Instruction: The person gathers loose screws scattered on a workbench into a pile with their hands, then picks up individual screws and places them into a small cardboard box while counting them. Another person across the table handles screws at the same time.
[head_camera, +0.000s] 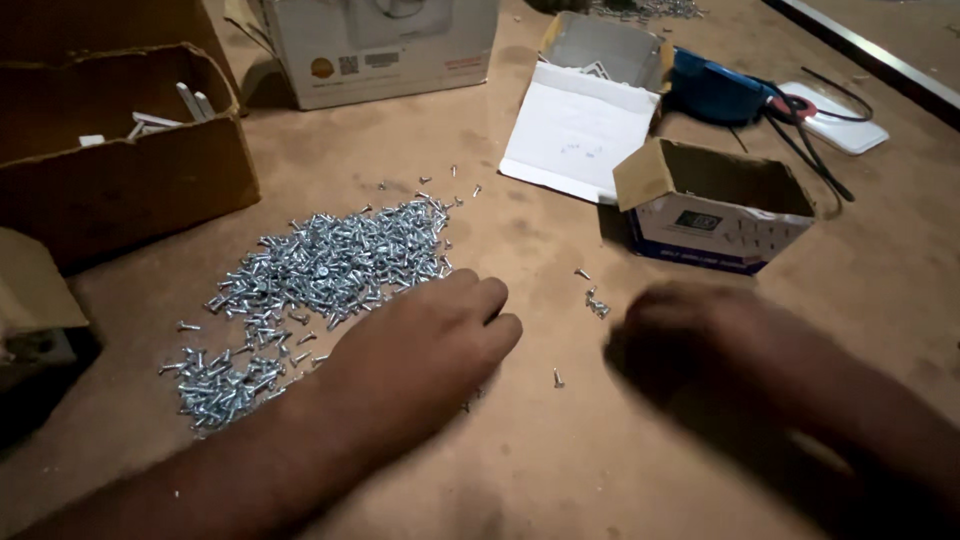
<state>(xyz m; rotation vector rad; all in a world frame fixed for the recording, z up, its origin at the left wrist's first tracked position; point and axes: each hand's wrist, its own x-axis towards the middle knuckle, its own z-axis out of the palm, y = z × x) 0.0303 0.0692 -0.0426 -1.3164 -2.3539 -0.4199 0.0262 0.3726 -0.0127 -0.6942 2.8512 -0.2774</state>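
Note:
A wide heap of small silver screws (310, 280) lies on the brown table (560, 450). My left hand (430, 340) rests palm down at the heap's right edge, fingers curled, covering some screws. My right hand (690, 335) is blurred with motion, fingers closed, low over the table beside a few loose screws (596, 303). What it holds, if anything, I cannot make out. A small open cardboard box (715, 205) with a blue and white side stands just beyond the right hand.
A brown carton (120, 170) with white parts stands at the left. A white carton (380, 50) is at the back. An opened white box (590, 110), a blue object (715, 90) with black cables and a white flat device (835, 120) lie at the back right.

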